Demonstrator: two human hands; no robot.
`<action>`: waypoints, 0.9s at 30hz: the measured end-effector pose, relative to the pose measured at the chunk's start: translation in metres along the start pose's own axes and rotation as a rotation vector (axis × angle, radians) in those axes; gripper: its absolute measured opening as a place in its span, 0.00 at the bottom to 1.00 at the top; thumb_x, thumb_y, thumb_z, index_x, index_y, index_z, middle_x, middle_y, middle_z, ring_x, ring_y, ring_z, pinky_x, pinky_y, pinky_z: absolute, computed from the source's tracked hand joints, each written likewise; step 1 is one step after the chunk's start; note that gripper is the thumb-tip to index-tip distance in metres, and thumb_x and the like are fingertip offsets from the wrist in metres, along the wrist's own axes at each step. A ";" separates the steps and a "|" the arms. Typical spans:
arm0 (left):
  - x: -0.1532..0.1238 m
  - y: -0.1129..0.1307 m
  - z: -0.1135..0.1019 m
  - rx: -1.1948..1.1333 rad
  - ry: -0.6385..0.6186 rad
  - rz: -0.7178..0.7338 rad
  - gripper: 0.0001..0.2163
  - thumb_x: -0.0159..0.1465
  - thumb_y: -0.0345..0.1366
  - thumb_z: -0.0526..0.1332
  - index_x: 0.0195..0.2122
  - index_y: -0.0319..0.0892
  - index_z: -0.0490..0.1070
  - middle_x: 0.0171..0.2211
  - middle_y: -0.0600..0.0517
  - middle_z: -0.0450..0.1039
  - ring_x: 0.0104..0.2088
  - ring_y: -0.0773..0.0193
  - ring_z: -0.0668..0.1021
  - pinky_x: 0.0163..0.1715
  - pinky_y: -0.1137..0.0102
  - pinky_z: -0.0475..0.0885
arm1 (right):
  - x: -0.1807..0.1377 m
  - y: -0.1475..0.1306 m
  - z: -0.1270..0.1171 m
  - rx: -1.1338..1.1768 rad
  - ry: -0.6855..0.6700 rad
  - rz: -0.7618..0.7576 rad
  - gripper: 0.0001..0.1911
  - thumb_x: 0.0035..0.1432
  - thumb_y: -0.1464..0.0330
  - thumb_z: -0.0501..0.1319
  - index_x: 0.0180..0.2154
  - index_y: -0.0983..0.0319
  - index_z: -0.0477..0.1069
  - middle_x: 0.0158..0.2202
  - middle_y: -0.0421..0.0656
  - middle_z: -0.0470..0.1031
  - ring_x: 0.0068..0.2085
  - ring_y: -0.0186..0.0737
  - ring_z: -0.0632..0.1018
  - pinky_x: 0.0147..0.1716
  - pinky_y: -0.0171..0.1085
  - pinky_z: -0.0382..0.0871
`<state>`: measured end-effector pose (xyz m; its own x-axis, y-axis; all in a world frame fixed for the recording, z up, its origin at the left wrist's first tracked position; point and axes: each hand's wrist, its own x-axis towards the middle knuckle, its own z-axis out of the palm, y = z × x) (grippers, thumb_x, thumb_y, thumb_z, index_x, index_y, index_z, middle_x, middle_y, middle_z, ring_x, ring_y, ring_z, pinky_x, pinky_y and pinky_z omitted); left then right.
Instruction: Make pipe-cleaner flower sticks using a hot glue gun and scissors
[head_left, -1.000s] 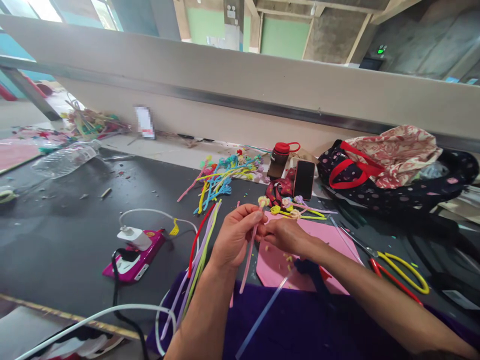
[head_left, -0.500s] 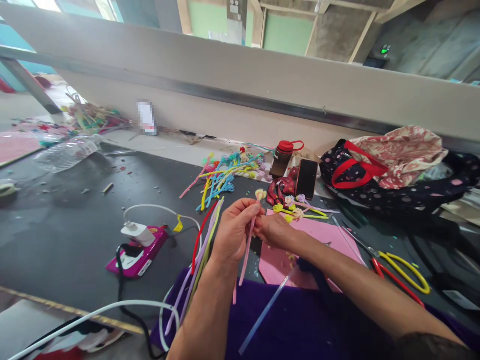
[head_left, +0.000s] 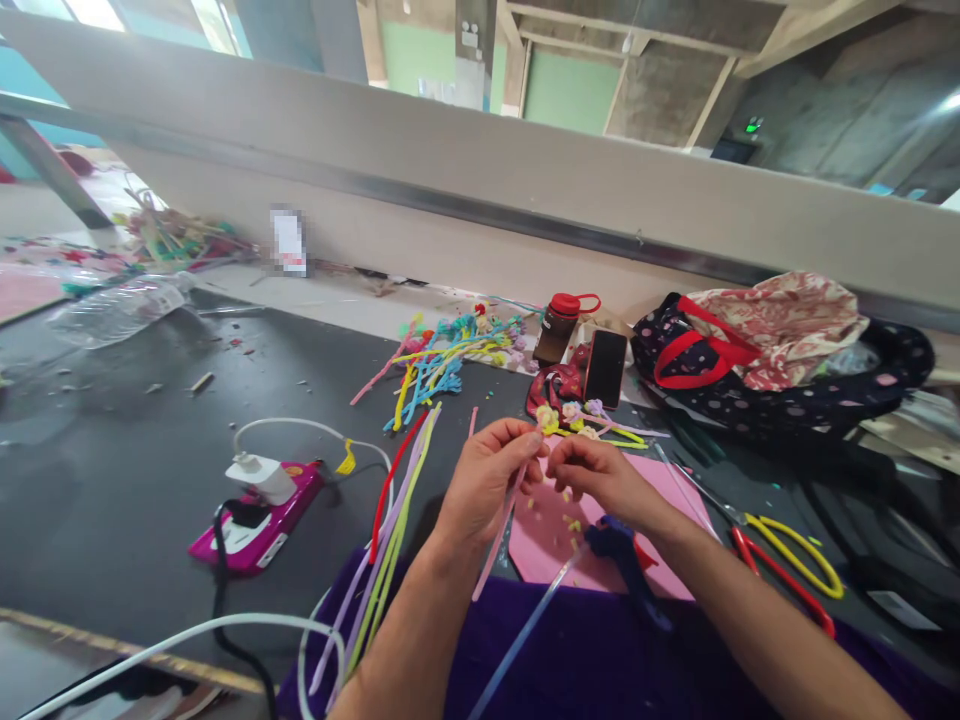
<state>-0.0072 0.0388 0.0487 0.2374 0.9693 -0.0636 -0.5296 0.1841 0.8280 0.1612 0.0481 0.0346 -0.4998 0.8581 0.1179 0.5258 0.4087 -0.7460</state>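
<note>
Pinched between the thumb and fingers of my left hand (head_left: 491, 480) is a pink pipe cleaner (head_left: 493, 555), its stem slanting down below the palm. A small yellow-cream flower (head_left: 547, 419) shows just above the fingertips. My right hand (head_left: 592, 475) is close by on the right, fingers loosely bent and a little apart, with nothing visible in them. Under the hands lies a pink sheet (head_left: 540, 545) with small yellow bits. On its near edge rests a dark blue glue gun (head_left: 611, 545) with a red trigger and a clear glue stick (head_left: 525, 640).
Loose pipe cleaners (head_left: 394, 530) lie left of my left arm. Beyond are a colourful pipe-cleaner pile (head_left: 442, 355), a red-lidded bottle (head_left: 556, 328), a phone (head_left: 604, 368) and a dotted bag (head_left: 787, 390). Scissors (head_left: 787, 545) lie right, a magenta power strip (head_left: 281, 520) left.
My right hand has drawn back from the left and its fingers have loosened, uncovering the glue gun. The view has shifted slightly, and the left hand still holds the pink pipe cleaner.
</note>
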 end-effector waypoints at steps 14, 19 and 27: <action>-0.004 -0.035 0.030 0.276 -0.043 -0.134 0.08 0.50 0.35 0.65 0.24 0.38 0.67 0.13 0.57 0.67 0.12 0.73 0.68 0.12 0.79 0.63 | -0.061 0.014 -0.042 0.780 0.287 0.208 0.07 0.47 0.69 0.67 0.29 0.63 0.71 0.22 0.36 0.69 0.22 0.30 0.69 0.23 0.32 0.63; -0.005 -0.035 0.030 0.359 0.001 -0.032 0.09 0.49 0.36 0.67 0.23 0.39 0.67 0.12 0.60 0.65 0.11 0.74 0.66 0.12 0.80 0.62 | -0.063 0.009 -0.042 0.736 0.294 0.209 0.07 0.48 0.68 0.66 0.30 0.63 0.70 0.21 0.36 0.70 0.21 0.30 0.71 0.22 0.31 0.64; -0.006 -0.035 0.031 0.369 -0.031 -0.104 0.08 0.51 0.37 0.65 0.24 0.39 0.66 0.10 0.59 0.64 0.11 0.73 0.65 0.11 0.78 0.62 | -0.063 0.001 -0.037 0.688 0.283 0.241 0.04 0.52 0.69 0.61 0.29 0.64 0.69 0.21 0.36 0.70 0.19 0.28 0.70 0.19 0.29 0.63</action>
<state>0.0352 0.0216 0.0373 0.3019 0.9422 -0.1453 -0.1744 0.2044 0.9632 0.2189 0.0059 0.0506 -0.1828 0.9831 -0.0056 0.0060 -0.0045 -1.0000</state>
